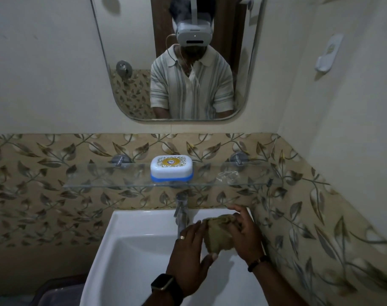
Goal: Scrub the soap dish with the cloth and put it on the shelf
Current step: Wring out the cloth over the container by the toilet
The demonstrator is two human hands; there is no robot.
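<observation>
**Cloth in both hands, soap dish waiting on the shelf**

The mirror (130, 40) fills the far wall. Below it, the white sink (130, 250) takes up the near middle of the scene. Between them a glass shelf (113, 175) runs left to right across the leaf-patterned tiles.

Both hands are over the right side of the sink, just right of the tap (181, 213). The left hand (188, 250) and the right hand (247, 235) each curl their fingers round a bunched olive cloth (219, 237), gripping it between them.

The soap dish (171, 167) sits at the middle of the shelf, directly above the tap and well apart from the hands. It is white with a blue base, and its lid appears to be on. Its long axis lies left to right along the shelf, with the patterned top facing up. A crumpled clear wrapper (229, 176) lies to its right.

The step in hand looks like readying the cloth, and scrubbing has not begun. The next move probably calls for one hand to let go of the cloth, reach up and far, and lift the dish down over the sink.
</observation>
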